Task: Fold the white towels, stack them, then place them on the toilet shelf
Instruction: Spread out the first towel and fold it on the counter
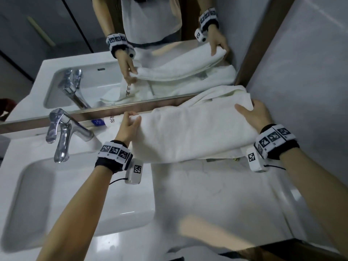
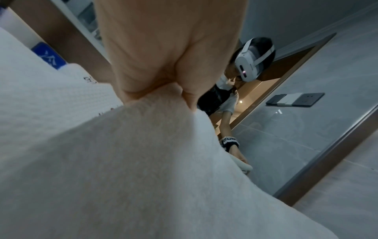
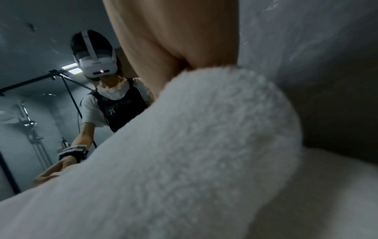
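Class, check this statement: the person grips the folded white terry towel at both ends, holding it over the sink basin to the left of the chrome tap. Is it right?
Not quite. The left hand and right hand do grip the folded white terry towel at both ends, but the head view shows it over the white countertop, to the right of the chrome tap, not over the sink basin.

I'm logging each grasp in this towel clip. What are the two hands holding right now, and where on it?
Both hold one white towel over the counter: the left hand pinches its left end, the right hand grips its right end, thumb on top.
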{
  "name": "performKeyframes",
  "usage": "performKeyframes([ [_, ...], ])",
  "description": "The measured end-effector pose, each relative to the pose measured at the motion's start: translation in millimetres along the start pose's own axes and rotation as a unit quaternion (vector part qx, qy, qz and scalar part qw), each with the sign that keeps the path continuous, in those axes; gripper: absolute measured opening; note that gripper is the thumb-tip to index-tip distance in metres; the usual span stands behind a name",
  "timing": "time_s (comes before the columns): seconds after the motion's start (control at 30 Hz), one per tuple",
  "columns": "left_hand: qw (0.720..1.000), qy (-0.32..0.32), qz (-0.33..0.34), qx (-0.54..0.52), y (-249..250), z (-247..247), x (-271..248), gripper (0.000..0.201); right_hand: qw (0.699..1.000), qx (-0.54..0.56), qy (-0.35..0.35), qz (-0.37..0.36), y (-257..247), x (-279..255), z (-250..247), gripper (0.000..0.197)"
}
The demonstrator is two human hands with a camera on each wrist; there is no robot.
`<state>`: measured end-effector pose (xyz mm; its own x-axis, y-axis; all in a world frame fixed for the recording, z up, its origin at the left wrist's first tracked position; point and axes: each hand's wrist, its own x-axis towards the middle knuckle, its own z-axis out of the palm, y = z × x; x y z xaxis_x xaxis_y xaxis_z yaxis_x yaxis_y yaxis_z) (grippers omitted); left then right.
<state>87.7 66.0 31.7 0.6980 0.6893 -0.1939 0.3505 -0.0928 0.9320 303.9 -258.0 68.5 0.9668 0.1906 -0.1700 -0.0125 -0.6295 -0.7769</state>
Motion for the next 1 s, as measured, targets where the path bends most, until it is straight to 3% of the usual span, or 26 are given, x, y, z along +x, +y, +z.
performKeyframes([
  [0.17,0.998,0.035,0.041,-0.02,4.0,-11.8,-39.0,0.01,0.999,0.045,0.011,-0.009,13.3,-26.6,-15.3,0.044],
  [0.33,0.998,0.031,0.033,-0.051,3.2,-13.5,-81.7,0.005,0.996,0.083,0.027,-0.009,32.6,-60.8,-31.3,0.032],
  [0.53,0.996,0.051,0.029,-0.062,1.9,-12.4,-140.9,0.016,0.995,0.094,0.01,-0.024,58.5,-101.3,-47.5,0.028],
  [0.7,0.998,0.057,-0.003,-0.033,-20.4,-10.9,-186.7,0.021,0.995,0.098,-0.021,-0.009,83.6,-128.4,-49.9,0.031],
  [0.83,0.995,0.047,-0.082,-0.009,-49.7,-13.0,-213.7,0.019,0.998,0.055,-0.042,-0.002,108.1,-142.8,-41.3,0.027],
  [0.97,0.991,0.026,-0.106,0.083,-72.0,-6.6,-220.8,0.011,0.998,-0.026,-0.051,0.002,131.2,-146.2,-32.4,0.035],
  [1.0,0.987,0.01,-0.111,0.115,-77.5,-2.2,-220.7,0.018,0.998,-0.039,-0.048,0.001,136.0,-147.1,-28.1,0.035],
])
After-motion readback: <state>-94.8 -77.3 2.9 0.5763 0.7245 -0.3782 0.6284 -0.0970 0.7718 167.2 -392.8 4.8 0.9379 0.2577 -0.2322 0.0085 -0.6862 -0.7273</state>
